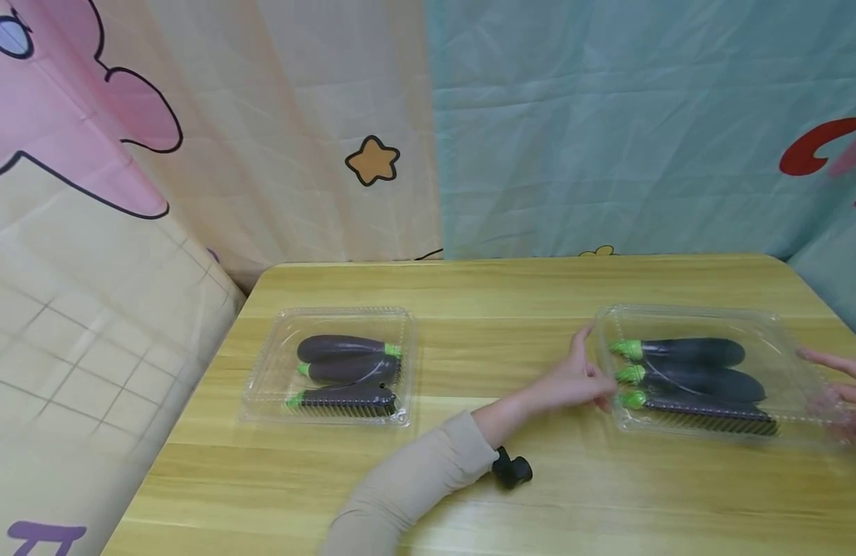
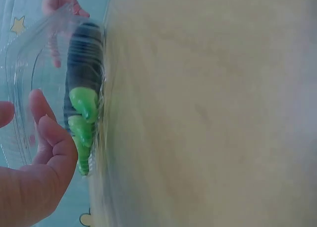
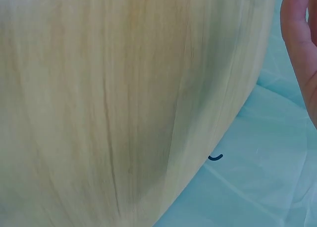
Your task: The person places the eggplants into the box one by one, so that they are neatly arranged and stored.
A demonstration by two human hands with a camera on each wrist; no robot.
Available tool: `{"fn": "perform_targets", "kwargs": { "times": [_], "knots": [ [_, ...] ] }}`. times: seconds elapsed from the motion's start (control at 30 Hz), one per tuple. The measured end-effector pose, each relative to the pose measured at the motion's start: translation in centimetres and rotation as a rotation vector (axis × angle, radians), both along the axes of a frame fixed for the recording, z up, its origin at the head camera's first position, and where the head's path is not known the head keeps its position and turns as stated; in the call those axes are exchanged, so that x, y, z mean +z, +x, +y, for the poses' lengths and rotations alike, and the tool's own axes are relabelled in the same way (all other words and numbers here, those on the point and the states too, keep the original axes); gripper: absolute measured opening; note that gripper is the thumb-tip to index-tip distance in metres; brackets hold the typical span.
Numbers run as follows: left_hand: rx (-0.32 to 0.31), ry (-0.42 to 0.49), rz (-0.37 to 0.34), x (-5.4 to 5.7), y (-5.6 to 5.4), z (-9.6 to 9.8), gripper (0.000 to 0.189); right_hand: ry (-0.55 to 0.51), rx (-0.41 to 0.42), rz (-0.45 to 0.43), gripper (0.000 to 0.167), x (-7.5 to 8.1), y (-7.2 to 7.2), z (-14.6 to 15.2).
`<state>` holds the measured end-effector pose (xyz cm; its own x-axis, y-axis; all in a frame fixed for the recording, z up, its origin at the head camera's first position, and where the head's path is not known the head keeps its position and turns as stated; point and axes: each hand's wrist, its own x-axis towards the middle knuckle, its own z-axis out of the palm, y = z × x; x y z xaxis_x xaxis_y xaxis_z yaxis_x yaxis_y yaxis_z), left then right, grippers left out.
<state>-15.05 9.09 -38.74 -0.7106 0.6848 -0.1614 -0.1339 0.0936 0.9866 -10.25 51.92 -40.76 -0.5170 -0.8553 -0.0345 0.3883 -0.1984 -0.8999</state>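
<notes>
A clear plastic box (image 1: 782,340) with three eggplants (image 1: 706,384) lies at the right of the table, their green stem ends toward the left. At its left end is my left hand (image 1: 584,382), one finger extended along the edge and the others loosely bent. In the left wrist view these fingers (image 2: 57,138) stand close to the plastic, apart from the thumb. My right hand (image 1: 848,394) is at the box's right end, fingers extended and partly seen through the plastic. Only a sliver of this hand (image 3: 299,49) shows in the right wrist view.
A second clear box (image 1: 268,386) with three eggplants (image 1: 344,374) stands on the left of the wooden table (image 1: 504,293). One eggplant there has its stem end turned right. A black device (image 1: 511,469) sits at my left cuff. Printed curtains (image 1: 574,154) hang behind the table.
</notes>
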Motion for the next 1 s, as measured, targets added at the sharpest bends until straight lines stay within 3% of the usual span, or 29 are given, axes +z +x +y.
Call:
{"fn": "perform_targets", "kwargs": {
  "times": [0.1,0.23,0.33,0.43,0.57,0.8,1.0],
  "knots": [
    [-0.002,0.009,-0.059,-0.1,0.5,0.0,0.093,-0.001,-0.011,0.017,0.105,-0.7,0.2,0.5],
    [-0.020,0.031,-0.132,0.0,1.0,0.0,0.096,0.027,-0.101,0.102,0.108,-1.3,1.1,0.3],
    [-0.018,0.053,-0.169,0.2,1.3,0.0,0.098,0.043,-0.106,0.113,0.111,-0.9,1.5,-0.4],
    [-0.012,0.064,-0.216,0.5,1.5,0.1,0.100,0.125,-0.130,0.178,0.113,-0.5,1.8,-0.8],
    [-0.005,0.062,-0.268,0.6,1.8,0.2,0.103,0.151,-0.153,0.247,0.115,-0.6,2.0,-1.1],
    [0.029,0.044,-0.325,0.6,2.2,0.4,0.109,-0.002,-0.112,0.114,0.116,-1.0,1.8,-1.2],
    [0.049,0.077,-0.387,0.9,2.6,0.6,0.112,-0.053,-0.039,0.122,0.116,-0.8,1.4,-1.5]
  ]
}}
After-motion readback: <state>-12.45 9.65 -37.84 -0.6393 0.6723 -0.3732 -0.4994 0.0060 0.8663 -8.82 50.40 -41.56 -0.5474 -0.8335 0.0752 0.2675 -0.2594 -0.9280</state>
